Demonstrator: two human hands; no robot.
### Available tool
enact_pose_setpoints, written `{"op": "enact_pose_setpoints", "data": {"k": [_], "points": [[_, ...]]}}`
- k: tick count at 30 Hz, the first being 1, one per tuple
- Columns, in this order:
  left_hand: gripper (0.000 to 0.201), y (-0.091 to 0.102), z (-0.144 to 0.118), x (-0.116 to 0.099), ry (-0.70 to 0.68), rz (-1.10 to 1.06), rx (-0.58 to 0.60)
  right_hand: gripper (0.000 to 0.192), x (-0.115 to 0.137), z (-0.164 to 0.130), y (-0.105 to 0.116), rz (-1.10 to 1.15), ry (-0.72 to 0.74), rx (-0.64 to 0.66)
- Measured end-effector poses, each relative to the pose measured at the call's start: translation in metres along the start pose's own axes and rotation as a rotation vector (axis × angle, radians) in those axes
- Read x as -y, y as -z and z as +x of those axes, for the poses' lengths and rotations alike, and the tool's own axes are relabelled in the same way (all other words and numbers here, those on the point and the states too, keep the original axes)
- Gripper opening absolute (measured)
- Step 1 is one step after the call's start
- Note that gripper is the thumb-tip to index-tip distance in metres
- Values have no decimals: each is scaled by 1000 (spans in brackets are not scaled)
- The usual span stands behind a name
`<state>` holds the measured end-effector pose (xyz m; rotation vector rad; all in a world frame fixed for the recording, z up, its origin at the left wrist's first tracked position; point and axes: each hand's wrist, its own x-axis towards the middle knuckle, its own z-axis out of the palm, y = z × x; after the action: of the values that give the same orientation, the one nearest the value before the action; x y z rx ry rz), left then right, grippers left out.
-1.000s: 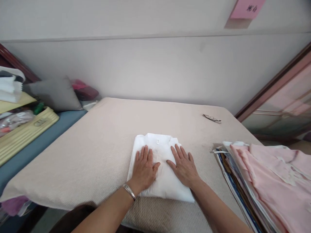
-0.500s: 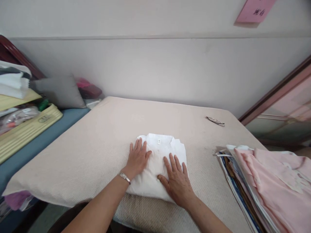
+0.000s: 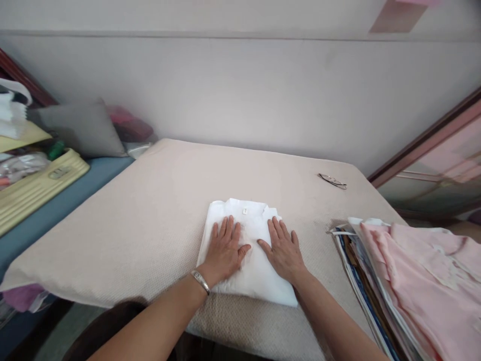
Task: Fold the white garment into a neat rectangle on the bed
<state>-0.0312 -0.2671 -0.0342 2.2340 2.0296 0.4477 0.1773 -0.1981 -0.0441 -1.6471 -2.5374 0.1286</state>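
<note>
White folded shirt (image 3: 259, 281) under left hand (image 3: 224, 250), right hand (image 3: 284, 250), palms flat

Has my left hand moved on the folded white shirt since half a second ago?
Yes. The left hand slid from the folded white shirt's left edge toward its middle, nearer the right hand.

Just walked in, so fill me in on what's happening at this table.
A person has both hands pressed flat, fingers spread, on a folded white shirt lying collar-up on the beige padded table. The left hand, with a bracelet at the wrist, rests beside the right hand. A stack of clothes topped by a pink garment sits at the table's right edge, and a pair of glasses lies near the far corner.
</note>
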Motion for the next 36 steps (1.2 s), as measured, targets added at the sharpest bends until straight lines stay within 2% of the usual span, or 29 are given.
{"op": "enact_pose_setpoints", "data": {"k": [3, 6, 8, 11, 19, 23, 36], "points": [[60, 7, -11, -12, 25, 19, -24, 69, 23, -19, 12, -33, 52, -48], [58, 8, -31, -23, 13, 39, -45, 65, 46, -43, 11, -19, 149, -55], [58, 6, -42, -24, 6, 50, -30, 65, 52, -54, 3, 5, 157, -25], [59, 4, -47, -18, 19, 68, -24, 69, 48, -59, -8, 21, 161, -11], [62, 8, -34, 4, 174, 170, -46, 74, 36, -57, -6, 11, 179, -8], [64, 9, -30, 14, 198, 207, -30, 77, 35, -57, -6, -7, 183, -14], [73, 20, 8, 47, 270, 218, 107, 81, 26, -62, -6, -4, 179, -40]]}}
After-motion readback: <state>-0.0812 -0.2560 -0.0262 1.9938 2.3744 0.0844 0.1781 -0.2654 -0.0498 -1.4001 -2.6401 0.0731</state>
